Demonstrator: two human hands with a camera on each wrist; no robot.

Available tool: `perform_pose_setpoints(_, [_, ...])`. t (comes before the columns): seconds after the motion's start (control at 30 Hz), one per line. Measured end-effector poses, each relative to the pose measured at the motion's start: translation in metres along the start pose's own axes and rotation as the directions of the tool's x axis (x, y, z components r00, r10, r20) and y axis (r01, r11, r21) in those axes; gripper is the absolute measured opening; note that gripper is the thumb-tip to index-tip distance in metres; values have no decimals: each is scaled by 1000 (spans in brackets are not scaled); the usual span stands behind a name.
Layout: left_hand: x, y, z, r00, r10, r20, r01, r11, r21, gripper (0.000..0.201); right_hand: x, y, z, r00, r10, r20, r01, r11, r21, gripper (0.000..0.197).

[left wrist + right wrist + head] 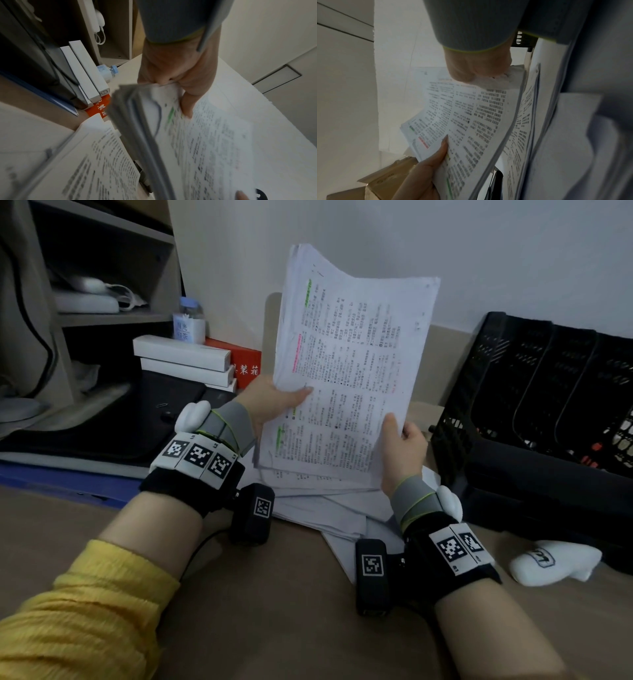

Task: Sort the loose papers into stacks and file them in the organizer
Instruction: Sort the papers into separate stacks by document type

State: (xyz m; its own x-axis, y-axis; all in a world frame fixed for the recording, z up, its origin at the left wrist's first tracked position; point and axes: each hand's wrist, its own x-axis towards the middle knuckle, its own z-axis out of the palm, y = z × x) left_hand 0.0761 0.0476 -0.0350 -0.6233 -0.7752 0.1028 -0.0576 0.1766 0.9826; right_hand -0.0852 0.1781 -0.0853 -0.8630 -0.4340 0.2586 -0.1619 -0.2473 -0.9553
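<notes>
While both hands, left hand (270, 402) and right hand (404, 450), are gripping the thick white printed paper stack (346, 371), sorting is going on; next it needs sliding right into the black plastic slotted organizer (534, 392).

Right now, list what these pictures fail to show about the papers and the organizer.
- Head view: the organizer is cut off by the right edge; its slots are too dark to read.
- Head view: the held stack hides much of the loose papers on the desk.
- Left wrist view: motion blur smears the print.
- Right wrist view: the organizer is almost wholly hidden behind the paper.
</notes>
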Motion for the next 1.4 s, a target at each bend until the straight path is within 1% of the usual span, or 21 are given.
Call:
perform_pose_setpoints(0.03, [-1, 3, 0, 1000, -2, -27, 2, 1000, 11, 38, 3, 2, 1, 999, 24, -30, -25, 1000, -10, 21])
perform_pose_setpoints(0.13, [1, 4, 0, 992, -12, -122, 21, 997, 69, 35, 10, 3, -1, 990, 113, -88, -115, 993, -19, 7])
perform_pose_setpoints(0.2, [5, 1, -1, 979, 6, -204, 22, 991, 135, 28, 13, 4, -7, 979, 188, -82, -192, 980, -47, 21])
perform_pose_setpoints(0.27, [4, -1, -1, 974, -18, -226, 60, 982, 181, 23, 16, 7, -10, 956, 285, -70, -290, 955, -70, 35])
perform_pose_setpoints(0.37, [6, -6, -2, 973, -85, -212, 128, 973, 194, 50, 22, 13, -10, 910, 413, -44, -415, 901, -128, 37])
perform_pose_setpoints(0.43, [7, -8, -4, 972, -101, -213, 146, 967, 207, 56, 22, 13, -10, 879, 476, -33, -476, 867, -146, 43])
perform_pose_setpoints(0.5, [11, -12, -7, 968, -126, -219, 171, 965, 201, 59, 23, 17, -9, 862, 506, -10, -502, 852, -151, 46])
perform_pose_setpoints(0.53, [13, -14, -8, 966, -136, -222, 181, 964, 195, 59, 22, 18, -9, 856, 517, -2, -511, 844, -163, 45])
perform_pose_setpoints(0.6, [14, -14, -8, 965, -143, -222, 187, 964, 191, 58, 22, 18, -9, 854, 520, 17, -506, 837, -207, 33])
perform_pose_setpoints(0.7, [13, -13, -7, 964, -155, -217, 198, 961, 192, 57, 22, 18, -11, 859, 511, 24, -496, 844, -202, 33])
perform_pose_setpoints(0.73, [14, -14, -7, 963, -159, -216, 202, 961, 191, 57, 22, 19, -12, 865, 500, 36, -478, 844, -243, 26])
perform_pose_setpoints(0.77, [14, -14, -7, 963, -163, -214, 205, 960, 188, 57, 19, 17, -13, 866, 498, 53, -465, 839, -284, 25])
perform_pose_setpoints(0.87, [14, -14, -7, 962, -164, -217, 205, 962, 178, 55, 21, 22, -15, 858, 505, 92, -439, 816, -376, 44])
perform_pose_setpoints(0.9, [13, -14, -7, 962, -164, -219, 205, 962, 179, 54, 20, 22, -15, 853, 512, 100, -434, 804, -406, 45])
perform_pose_setpoints(0.93, [13, -14, -7, 962, -163, -218, 203, 963, 176, 53, 19, 22, -15, 850, 516, 103, -427, 791, -438, 40])
perform_pose_setpoints(1.03, [10, -11, -7, 961, -169, -219, 207, 964, 168, 55, 16, 19, -14, 834, 539, 117, -429, 767, -477, 11])
perform_pose_setpoints(1.07, [10, -9, -6, 960, -165, -227, 204, 966, 161, 57, 14, 18, -14, 828, 548, 121, -436, 764, -476, 9])
perform_pose_setpoints(1.17, [9, -4, -7, 954, -165, -250, 210, 964, 163, 61, 18, 25, -13, 836, 528, 152, -401, 775, -488, 26])
perform_pose_setpoints(1.27, [10, -4, -9, 952, -173, -252, 216, 964, 154, 59, 21, 28, -12, 853, 502, 143, -389, 794, -467, 27])
perform_pose_setpoints(1.37, [13, -7, -11, 956, -183, -232, 215, 969, 125, 61, 33, 39, -12, 865, 479, 145, -389, 826, -408, 19])
perform_pose_setpoints(1.4, [14, -8, -11, 956, -183, -231, 214, 970, 118, 62, 38, 45, -12, 861, 487, 148, -399, 825, -400, 26])
